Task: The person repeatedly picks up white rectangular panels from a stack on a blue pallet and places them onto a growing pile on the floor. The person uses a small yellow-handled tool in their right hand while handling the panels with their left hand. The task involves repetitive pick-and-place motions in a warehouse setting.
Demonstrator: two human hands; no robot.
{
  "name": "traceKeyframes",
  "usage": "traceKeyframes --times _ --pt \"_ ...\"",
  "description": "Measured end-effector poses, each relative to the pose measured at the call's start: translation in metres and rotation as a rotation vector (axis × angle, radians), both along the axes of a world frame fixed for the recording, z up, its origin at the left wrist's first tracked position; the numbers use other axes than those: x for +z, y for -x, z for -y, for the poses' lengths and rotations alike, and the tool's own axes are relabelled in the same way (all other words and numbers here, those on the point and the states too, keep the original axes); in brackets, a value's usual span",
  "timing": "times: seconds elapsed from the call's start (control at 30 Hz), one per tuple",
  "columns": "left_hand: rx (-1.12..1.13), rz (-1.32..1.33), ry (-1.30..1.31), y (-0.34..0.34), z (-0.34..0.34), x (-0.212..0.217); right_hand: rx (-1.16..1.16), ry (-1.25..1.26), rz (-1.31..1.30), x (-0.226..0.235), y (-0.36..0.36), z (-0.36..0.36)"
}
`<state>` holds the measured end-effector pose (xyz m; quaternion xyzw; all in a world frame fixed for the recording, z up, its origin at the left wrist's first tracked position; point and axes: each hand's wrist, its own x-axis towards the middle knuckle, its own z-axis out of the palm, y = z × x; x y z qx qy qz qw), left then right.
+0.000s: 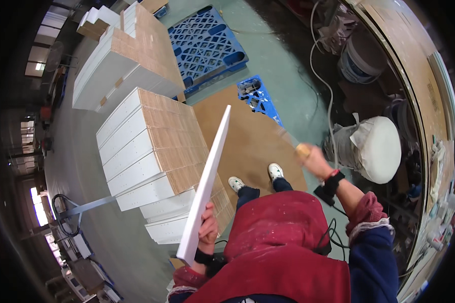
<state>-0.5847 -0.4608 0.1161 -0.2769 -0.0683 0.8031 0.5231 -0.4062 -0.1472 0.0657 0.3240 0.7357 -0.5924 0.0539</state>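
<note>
A long white board (206,183) stands tilted and nearly edge-on in front of me. My left hand (208,226) grips it near its lower end, with the fingers on the right side. My right hand (316,162) is off to the right, apart from the board, closed around a small tan-yellow object (303,150). Motion blurs that object, and I cannot make out its kind. Just left of the board rises a tall stack of white panels (129,149) with brown sides.
Behind that stack stands another stack of white panels (106,76). A blue plastic pallet (207,45) lies beyond on the green floor. Brown sheeting (247,126) is under my feet. To the right are a white-topped covered bucket (379,150), a hanging hose (330,91) and a workbench (414,65).
</note>
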Motion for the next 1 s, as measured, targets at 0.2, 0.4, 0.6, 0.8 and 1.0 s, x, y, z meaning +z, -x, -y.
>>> traceKeyframes --times 0.2,0.4,0.6,0.8,1.0 --pt "-0.257 -0.280 0.104 -0.003 0.054 0.028 0.240 -0.009 -0.092 -0.011 0.013 0.008" --pt "-0.385 -0.762 0.801 0.008 0.091 0.084 0.287 -0.405 -0.073 -0.023 0.020 -0.005" --pt "-0.029 -0.912 1.124 -0.023 0.175 0.130 -0.067 0.063 0.132 -0.050 -0.005 -0.021" --pt "0.352 -0.783 1.419 -0.078 0.215 0.116 0.138 0.119 0.035 -0.064 -0.017 0.008" --pt "0.482 -0.585 1.536 -0.059 0.283 -0.001 0.501 0.033 0.058 -0.047 0.038 0.044"
